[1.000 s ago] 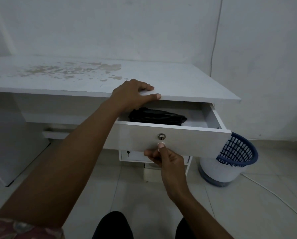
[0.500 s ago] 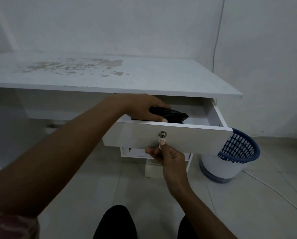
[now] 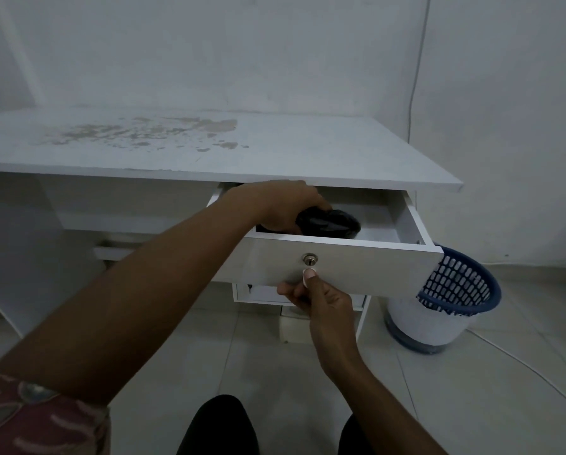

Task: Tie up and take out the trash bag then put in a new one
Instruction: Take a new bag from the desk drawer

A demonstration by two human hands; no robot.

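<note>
A white desk drawer (image 3: pixel 357 264) stands pulled open under the desk top. Inside it lies a bundle of folded black trash bags (image 3: pixel 332 223). My left hand (image 3: pixel 281 205) reaches into the drawer and grips the left end of that bundle. My right hand (image 3: pixel 317 293) holds the drawer front's lower edge from below, thumb pressed up just under the round metal lock (image 3: pixel 309 259). A blue mesh trash bin (image 3: pixel 455 290) with a white lower part stands on the floor to the right of the drawer, with no bag visible in it.
The white desk (image 3: pixel 275 149) has a stained, peeling patch on top and stands against a white wall. A white cable (image 3: pixel 521 366) runs across the tiled floor behind the bin. A second lower drawer shows beneath the open one. My dark-clothed knees are at the bottom edge.
My left hand left the desk's front edge, went down into the drawer and closed around the black bags. My right hand kept its hold under the drawer front.
</note>
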